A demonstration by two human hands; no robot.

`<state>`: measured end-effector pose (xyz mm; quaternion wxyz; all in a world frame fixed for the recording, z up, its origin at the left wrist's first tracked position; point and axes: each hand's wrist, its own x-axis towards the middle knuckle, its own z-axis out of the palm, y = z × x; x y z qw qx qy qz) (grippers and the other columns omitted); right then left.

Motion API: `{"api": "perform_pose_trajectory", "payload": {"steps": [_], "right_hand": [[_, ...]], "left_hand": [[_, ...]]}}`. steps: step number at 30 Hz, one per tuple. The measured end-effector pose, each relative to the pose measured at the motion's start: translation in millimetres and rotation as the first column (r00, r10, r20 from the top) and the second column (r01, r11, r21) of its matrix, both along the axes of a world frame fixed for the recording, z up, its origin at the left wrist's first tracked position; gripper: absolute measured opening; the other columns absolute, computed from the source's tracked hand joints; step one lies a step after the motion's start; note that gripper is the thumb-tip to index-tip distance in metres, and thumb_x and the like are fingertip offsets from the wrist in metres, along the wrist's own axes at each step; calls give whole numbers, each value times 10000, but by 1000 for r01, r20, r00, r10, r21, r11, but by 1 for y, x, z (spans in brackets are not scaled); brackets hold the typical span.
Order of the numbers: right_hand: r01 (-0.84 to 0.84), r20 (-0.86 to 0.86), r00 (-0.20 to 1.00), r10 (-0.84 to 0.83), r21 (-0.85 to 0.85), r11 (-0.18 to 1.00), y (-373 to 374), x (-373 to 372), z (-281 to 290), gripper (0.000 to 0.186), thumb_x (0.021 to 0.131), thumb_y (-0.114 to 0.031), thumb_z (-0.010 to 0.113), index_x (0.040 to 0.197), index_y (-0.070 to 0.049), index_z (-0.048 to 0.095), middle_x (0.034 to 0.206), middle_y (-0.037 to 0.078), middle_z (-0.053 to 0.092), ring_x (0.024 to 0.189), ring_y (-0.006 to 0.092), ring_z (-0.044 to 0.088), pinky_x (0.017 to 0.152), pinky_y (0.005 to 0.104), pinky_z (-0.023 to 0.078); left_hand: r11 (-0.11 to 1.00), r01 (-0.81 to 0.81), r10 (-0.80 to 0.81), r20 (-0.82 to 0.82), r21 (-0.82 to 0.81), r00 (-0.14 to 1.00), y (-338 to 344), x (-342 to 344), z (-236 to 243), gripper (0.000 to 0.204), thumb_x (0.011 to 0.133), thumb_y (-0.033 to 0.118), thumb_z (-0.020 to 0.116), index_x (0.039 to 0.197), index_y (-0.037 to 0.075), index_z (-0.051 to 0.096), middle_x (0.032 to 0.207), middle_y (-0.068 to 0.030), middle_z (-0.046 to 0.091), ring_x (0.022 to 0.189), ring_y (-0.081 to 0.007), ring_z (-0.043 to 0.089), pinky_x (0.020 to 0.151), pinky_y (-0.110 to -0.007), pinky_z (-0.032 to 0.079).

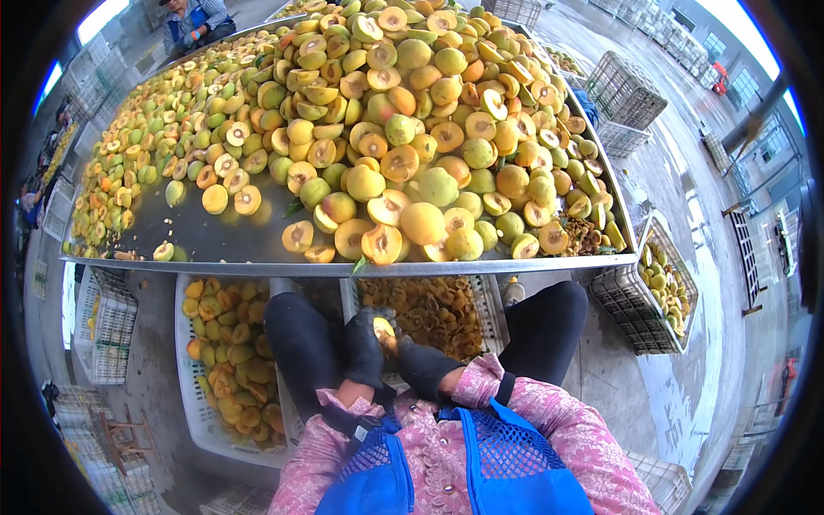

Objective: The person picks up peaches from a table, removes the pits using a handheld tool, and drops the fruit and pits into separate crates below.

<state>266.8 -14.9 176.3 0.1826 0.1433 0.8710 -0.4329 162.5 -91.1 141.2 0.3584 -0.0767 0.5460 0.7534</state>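
My left hand (364,350), in a dark glove, is closed around a yellow stone-fruit half (384,329) that looks like peach. Its cut side shows orange-brown at the centre. My right hand (422,367), also dark-gloved, is closed right beside the fruit. Its fingertips are hidden, so I cannot make out whether it grips a small tool. Both hands are over my lap, in front of a white crate (352,296) of brown pits and scraps. Beyond them, a metal table (257,236) carries a large heap of halved and whole yellow-green fruit (399,163).
Left of my knee stands a white crate (185,378) full of fruit halves. Another fruit-filled crate (631,318) stands to the right, below the table's corner. Brown scraps (582,236) lie on the table's right. Across the table sits another person (197,21). Stacked crates (625,90) stand beyond.
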Motion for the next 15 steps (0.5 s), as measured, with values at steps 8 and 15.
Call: {"api": "perform_pose_trajectory", "payload": {"steps": [8,15], "right_hand": [[96,7,995,-96,-91,991,-12,-14,-22,348,759,-76,530,1077,32,440,812,281,563,746,438,575,603,481,457],[99,-183,980,-80,94,991,-2,-11,-12,418,834,-242,562,1111,33,412,857,289,594,719,386,611,577,435,482]], "left_hand": [[999,14,-24,-223,-47,975,-17,-11,-67,314,872,293,456,743,40,590,646,-67,589,538,-182,567,522,-266,485],[904,-173,-1,407,390,914,-11,-10,-41,379,895,371,425,944,14,541,885,-122,605,817,-247,593,782,-363,492]]}}
